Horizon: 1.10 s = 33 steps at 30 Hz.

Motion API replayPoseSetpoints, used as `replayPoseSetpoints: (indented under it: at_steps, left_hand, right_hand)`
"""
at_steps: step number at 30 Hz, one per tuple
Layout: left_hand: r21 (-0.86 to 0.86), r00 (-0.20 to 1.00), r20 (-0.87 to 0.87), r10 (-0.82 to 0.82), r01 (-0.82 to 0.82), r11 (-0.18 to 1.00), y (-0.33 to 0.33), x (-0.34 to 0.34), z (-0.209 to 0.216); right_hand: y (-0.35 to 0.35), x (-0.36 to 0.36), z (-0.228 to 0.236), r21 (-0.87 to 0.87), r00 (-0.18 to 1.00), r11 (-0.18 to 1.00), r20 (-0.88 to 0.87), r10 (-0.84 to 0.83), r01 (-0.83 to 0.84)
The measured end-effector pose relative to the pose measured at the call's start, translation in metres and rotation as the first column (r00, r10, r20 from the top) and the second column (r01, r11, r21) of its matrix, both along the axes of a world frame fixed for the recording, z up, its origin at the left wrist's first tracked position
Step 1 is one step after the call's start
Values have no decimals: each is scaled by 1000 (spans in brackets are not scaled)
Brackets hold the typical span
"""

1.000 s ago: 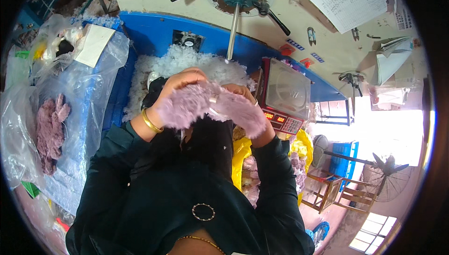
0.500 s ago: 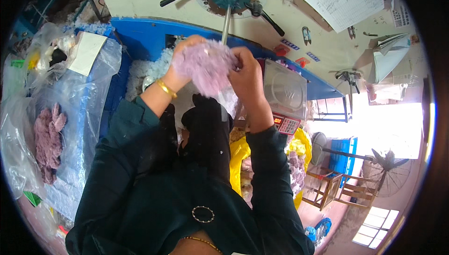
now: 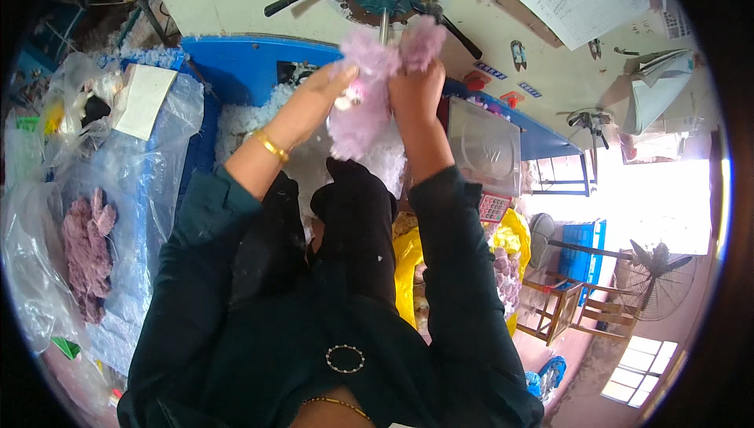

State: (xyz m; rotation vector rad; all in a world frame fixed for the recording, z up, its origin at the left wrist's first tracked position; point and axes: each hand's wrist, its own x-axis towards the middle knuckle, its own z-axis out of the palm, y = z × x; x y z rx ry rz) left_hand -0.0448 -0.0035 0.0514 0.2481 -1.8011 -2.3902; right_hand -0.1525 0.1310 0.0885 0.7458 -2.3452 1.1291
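Observation:
A fluffy lilac plush toy point(image 3: 360, 122) is between my two hands, just below the thin metal tube point(image 3: 384, 26) that sticks out from the workbench. The toy's upper part covers the tube's lower end; whether the tube goes inside cannot be seen. My left hand point(image 3: 312, 102), with a gold bangle on its wrist, pinches the toy's left side beside a small white and pink patch. Closed around a part on the right is my right hand point(image 3: 416, 96), with a lilac tuft point(image 3: 422, 42) poking out above it.
White fluffy filling point(image 3: 259, 118) lies in the blue-edged trough point(image 3: 236, 67). Black-handled levers point(image 3: 294, 0) flank the tube. Another mauve plush piece point(image 3: 86, 259) rests on clear plastic at left. A scale point(image 3: 493, 208) and a yellow bag point(image 3: 407, 271) are at right.
The toy has been turned and spread, so its tufts now point up and a white and pink patch shows. My right hand has gone slightly up; the left has shifted a little right.

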Motion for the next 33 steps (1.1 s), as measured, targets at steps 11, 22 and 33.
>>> replayPoseSetpoints:
  at_steps: [11,22,33]
  left_hand:
    - [-853,922,-375,-99,-301,425,14,38,25]
    - [-780,845,-517,138,-531,331,46,30,45]
    - [-761,893,-420,162,-444,473,43,60,24]
  right_hand:
    - [60,54,0,-578,640,708,373,672,-406]
    - [-34,-40,4,-551,906,823,406,122,136]
    - [4,49,20,-460,890,887,422,175,43]
